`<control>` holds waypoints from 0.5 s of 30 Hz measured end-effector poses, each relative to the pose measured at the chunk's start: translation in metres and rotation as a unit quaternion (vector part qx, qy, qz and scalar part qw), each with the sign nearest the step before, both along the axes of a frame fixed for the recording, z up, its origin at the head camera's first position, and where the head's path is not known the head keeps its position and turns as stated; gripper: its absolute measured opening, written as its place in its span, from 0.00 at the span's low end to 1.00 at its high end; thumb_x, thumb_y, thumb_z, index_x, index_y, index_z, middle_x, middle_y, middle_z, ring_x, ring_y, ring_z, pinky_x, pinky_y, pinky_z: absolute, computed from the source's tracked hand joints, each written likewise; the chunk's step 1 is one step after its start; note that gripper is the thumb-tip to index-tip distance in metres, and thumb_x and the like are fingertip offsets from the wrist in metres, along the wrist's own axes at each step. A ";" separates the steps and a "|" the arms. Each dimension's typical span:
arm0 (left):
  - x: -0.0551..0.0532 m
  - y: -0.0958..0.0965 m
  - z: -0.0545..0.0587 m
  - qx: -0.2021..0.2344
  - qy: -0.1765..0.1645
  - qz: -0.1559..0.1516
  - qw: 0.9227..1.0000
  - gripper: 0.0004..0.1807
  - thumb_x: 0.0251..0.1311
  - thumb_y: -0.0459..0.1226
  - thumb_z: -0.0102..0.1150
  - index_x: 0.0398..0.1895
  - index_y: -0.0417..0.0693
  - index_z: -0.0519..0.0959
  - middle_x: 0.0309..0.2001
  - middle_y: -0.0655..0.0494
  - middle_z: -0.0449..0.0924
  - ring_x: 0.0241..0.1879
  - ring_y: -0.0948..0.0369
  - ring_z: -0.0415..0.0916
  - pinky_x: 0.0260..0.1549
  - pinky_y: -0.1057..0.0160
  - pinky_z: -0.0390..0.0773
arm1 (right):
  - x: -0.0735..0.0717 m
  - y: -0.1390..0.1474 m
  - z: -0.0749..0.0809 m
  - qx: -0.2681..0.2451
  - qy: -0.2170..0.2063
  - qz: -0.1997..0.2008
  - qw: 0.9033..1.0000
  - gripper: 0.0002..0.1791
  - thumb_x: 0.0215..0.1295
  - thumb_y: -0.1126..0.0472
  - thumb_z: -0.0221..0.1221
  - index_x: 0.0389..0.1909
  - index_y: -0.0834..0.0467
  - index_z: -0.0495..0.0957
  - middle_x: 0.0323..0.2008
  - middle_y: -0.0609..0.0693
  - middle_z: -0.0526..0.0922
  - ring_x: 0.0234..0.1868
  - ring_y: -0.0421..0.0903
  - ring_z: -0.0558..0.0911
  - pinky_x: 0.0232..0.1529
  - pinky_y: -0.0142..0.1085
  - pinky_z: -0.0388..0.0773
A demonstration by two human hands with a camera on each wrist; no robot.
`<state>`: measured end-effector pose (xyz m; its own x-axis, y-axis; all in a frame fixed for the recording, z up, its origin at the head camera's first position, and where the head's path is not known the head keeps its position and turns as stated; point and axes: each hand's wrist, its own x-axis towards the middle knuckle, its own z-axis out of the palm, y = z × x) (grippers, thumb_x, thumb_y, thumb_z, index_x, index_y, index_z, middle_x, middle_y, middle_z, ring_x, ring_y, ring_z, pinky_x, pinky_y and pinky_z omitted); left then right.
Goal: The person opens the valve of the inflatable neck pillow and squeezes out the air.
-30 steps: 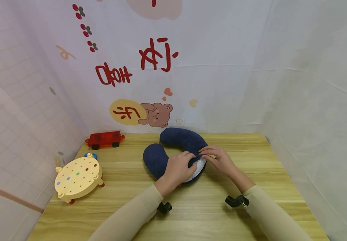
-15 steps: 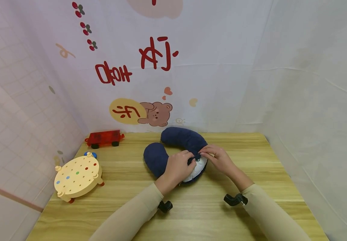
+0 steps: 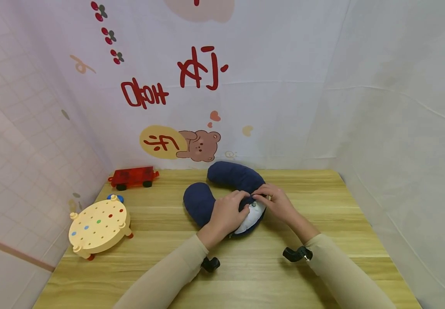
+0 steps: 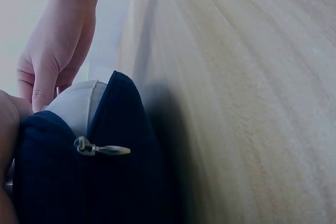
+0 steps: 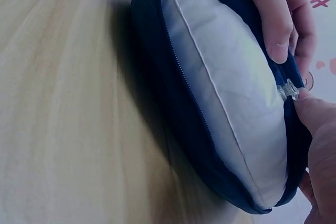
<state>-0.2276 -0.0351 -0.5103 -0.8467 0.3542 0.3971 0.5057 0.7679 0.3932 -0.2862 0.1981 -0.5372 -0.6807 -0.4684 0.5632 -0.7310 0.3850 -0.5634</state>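
Note:
A navy U-shaped neck pillow (image 3: 236, 174) lies on the table, its cover unzipped along the outer curve so that a white inner cushion (image 5: 231, 72) bulges through. My left hand (image 3: 226, 212) lies across the pillow and grips the cover by the opening's inner edge. Opposite it, my right hand (image 3: 278, 202) pinches the same edge between thumb and fingers. Beside the right thumb is a small clear plastic piece (image 5: 289, 91) on the cover's edge. A metal zipper pull (image 4: 105, 149) hangs at one end of the opening. Some fingertips are hidden behind the fabric.
A round cream pegged toy stool (image 3: 99, 225) stands on the left of the table, with a blue piece (image 3: 116, 198) behind it. A red toy wagon (image 3: 133, 177) is at the back left. White printed sheets (image 3: 276, 107) enclose the table.
My right hand has shifted slightly left, closer to the left hand. The cover edge has moved off the white cushion, showing more white and the clear piece. My left hand stays nearly still.

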 end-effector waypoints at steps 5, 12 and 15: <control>0.001 -0.004 -0.003 0.005 0.028 -0.027 0.999 0.17 0.75 0.42 0.69 0.64 0.59 0.87 0.56 0.59 0.84 0.27 0.60 0.79 0.26 0.61 0.79 | -0.001 -0.002 -0.003 -0.002 -0.006 -0.007 1.000 0.10 0.70 0.71 0.73 0.43 0.53 0.93 0.40 0.43 0.90 0.39 0.43 0.83 0.40 0.35 0.79; 0.001 -0.004 -0.004 -0.008 0.030 -0.036 0.999 0.14 0.76 0.42 0.69 0.60 0.57 0.91 0.55 0.59 0.86 0.36 0.60 0.85 0.32 0.60 0.84 | -0.001 -0.004 -0.005 -0.011 -0.037 -0.020 0.999 0.11 0.69 0.71 0.73 0.45 0.52 0.93 0.41 0.45 0.91 0.41 0.46 0.84 0.40 0.36 0.78; 0.000 -0.003 -0.005 -0.024 0.021 -0.032 0.999 0.14 0.76 0.43 0.68 0.60 0.56 0.92 0.55 0.59 0.87 0.41 0.58 0.87 0.37 0.57 0.87 | 0.001 -0.004 -0.007 -0.015 -0.050 -0.025 0.998 0.10 0.71 0.70 0.72 0.46 0.53 0.93 0.42 0.48 0.91 0.41 0.47 0.83 0.41 0.36 0.77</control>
